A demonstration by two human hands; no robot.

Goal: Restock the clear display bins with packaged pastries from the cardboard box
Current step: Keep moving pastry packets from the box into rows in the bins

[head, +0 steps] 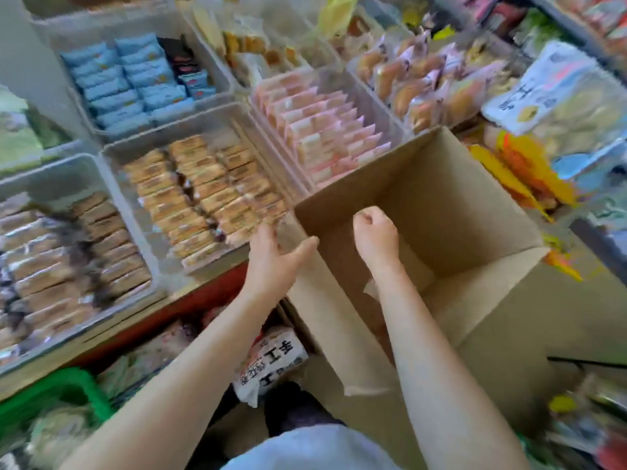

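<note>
An open cardboard box (pixel 441 205) stands at the centre right, and its inside shows only bare cardboard. My left hand (pixel 274 256) is at the box's near left corner, fingers spread, thumb against the left flap (pixel 339 334). My right hand (pixel 375 235) hovers over the box opening with its fingers curled and nothing in it. Just left of the box, a clear bin (pixel 115 157) holds rows of tan packaged pastries (pixel 207 198). A second clear bin (pixel 395 132) behind it holds pink packaged pastries (pixel 325 134).
Around these stand further clear bins: dark-and-tan packets (pixel 57 262) at the left, blue packets (pixel 122 79) at the back left, bread rolls (pixel 417 86) at the back right. Large snack bags (pixel 570 100) lie right of the box. A green basket (pixel 64 388) and a white bag (pixel 271 364) sit below the shelf edge.
</note>
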